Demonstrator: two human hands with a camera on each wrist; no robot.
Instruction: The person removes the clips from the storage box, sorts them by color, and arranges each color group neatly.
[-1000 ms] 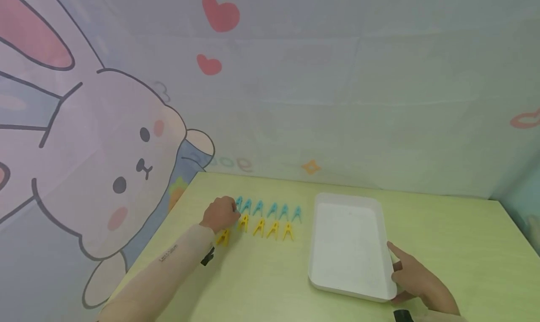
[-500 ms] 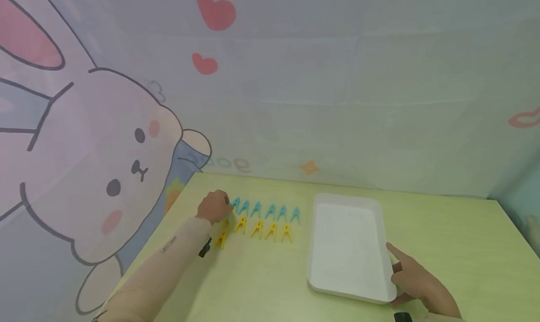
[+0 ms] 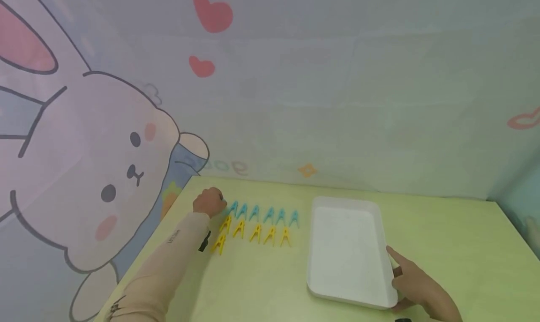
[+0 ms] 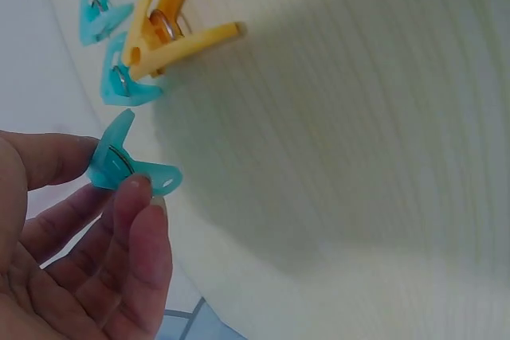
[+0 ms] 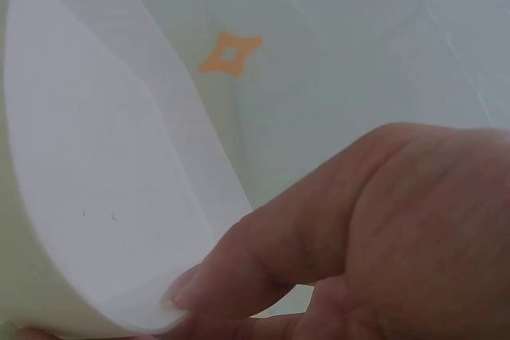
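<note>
My left hand (image 3: 209,202) is at the left end of a row of blue clothespins (image 3: 269,214). In the left wrist view, its thumb and fingertips pinch a blue clothespin (image 4: 115,161) at the table's edge; the head view mostly hides that one. Yellow clothespins (image 3: 255,233) lie in a second row nearer me, with one more yellow clothespin (image 3: 219,243) below its left end. On the right, my right hand (image 3: 422,284) grips the near right rim of a white tray (image 3: 351,301), thumb over the rim and other fingers partly hidden beneath.
Everything rests on a light green table (image 3: 253,284). A pale cloth backdrop (image 3: 337,78) with a rabbit print stands right behind it. The tray lies flat to the right of the clothespin rows, and its inside is white with nothing in it.
My left hand has drawn left from the rows, uncovering a yellow clothespin near the left end. The right hand keeps its hold on the tray. The head view has shifted slightly.
</note>
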